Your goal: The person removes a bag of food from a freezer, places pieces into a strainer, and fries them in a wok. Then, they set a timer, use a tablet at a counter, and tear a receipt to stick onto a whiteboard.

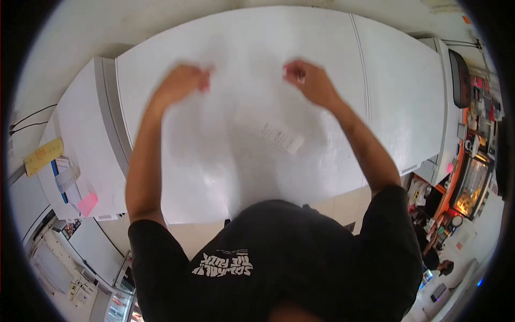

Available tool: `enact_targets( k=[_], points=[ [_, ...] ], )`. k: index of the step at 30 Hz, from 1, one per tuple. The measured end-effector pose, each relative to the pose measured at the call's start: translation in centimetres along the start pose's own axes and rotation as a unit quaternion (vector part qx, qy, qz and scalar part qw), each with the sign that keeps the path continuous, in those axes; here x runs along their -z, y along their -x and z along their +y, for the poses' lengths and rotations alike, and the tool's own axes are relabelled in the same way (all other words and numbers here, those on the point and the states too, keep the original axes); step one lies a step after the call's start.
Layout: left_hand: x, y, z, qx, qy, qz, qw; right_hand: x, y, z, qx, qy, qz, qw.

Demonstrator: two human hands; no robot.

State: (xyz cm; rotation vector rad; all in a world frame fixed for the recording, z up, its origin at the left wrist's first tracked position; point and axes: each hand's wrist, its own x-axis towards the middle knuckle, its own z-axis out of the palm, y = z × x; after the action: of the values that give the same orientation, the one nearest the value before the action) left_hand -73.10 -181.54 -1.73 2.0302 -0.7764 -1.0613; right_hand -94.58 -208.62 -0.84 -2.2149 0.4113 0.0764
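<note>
My left hand (185, 84) hangs above the white top (316, 43), blurred by motion, with its fingers curled together. Whatever it may hold is too smeared to name. Across from it, my right hand (315, 83) has its fingers bent into a pinch, and a small pale patch shows between them that I cannot identify. A gap separates the two hands. Below and between them lies a white slip of paper (281, 138) with lines of dark writing, slanting on the top. Neither hand touches this slip.
A seam divides the white top at the right, where a black oblong case (460, 79) rests at its far end. On the left white unit are a yellow paper (44, 156), a pink note (88, 204) and a tape dispenser-like item (67, 178). Another person (437, 262) is at the lower right.
</note>
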Motion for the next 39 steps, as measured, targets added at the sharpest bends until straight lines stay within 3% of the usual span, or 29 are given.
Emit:
enact_targets(
  k=[1,2,3,5,8,11,14,16,17,19,22,23,26,33,37,39],
  points=[
    [-3.1,2.8,-0.8,0.057,-0.060,-0.089,0.993,-2.8,3.2,2.6,0.023,0.026,0.009,0.999],
    [-6.5,5.4,-1.1,0.156,-0.077,-0.086,0.981,-4.8,6.1,3.1,0.012,0.027,0.018,0.999],
    [-9.3,7.2,-1.2,0.194,-0.110,-0.066,0.973,-6.2,8.4,3.2,-0.007,0.041,0.012,0.999],
    [-13.6,10.2,-1.7,0.160,-0.123,0.051,0.978,-8.4,11.1,1.8,-0.023,0.087,0.066,0.994],
    [-16.8,11.8,0.5,0.243,-0.007,-0.064,0.968,-10.9,13.4,0.9,-0.077,0.114,0.079,0.987],
    [-21.7,12.2,-0.8,0.190,0.221,0.031,0.956,-12.1,14.1,1.9,-0.076,0.070,0.046,0.994],
    [-22.3,13.8,2.2,0.201,0.391,0.103,0.892,-11.1,15.5,0.5,-0.078,-0.074,-0.055,0.993],
    [-22.0,15.4,1.9,0.150,0.494,0.098,0.851,-8.7,17.3,-2.8,-0.111,-0.156,-0.125,0.973],
    [-22.0,15.7,1.8,0.124,0.542,0.090,0.826,-8.3,18.0,-3.4,-0.077,-0.127,-0.054,0.987],
    [-21.4,18.3,4.9,0.107,0.537,0.121,0.828,-7.7,20.1,-5.0,-0.009,-0.068,0.091,0.993],
    [-22.3,21.5,7.5,0.036,0.498,0.171,0.849,-6.6,23.6,-10.4,0.071,-0.030,0.234,0.969],
    [-22.8,22.4,8.0,0.005,0.479,0.188,0.857,-6.6,24.7,-11.8,0.061,-0.053,0.191,0.978],
    [-24.0,25.0,10.3,-0.016,0.474,0.218,0.853,-7.6,27.4,-13.7,0.080,-0.080,0.195,0.974],
    [-25.4,28.2,10.3,-0.076,0.383,0.119,0.913,-7.9,32.8,-14.4,0.013,-0.124,0.270,0.955],
    [-26.3,29.1,11.5,-0.127,0.353,0.081,0.924,-7.3,35.9,-14.1,-0.070,-0.223,0.235,0.944],
    [-26.6,29.4,11.6,-0.130,0.315,0.069,0.938,-7.3,36.9,-13.2,-0.066,-0.271,0.234,0.932]
  ],
)
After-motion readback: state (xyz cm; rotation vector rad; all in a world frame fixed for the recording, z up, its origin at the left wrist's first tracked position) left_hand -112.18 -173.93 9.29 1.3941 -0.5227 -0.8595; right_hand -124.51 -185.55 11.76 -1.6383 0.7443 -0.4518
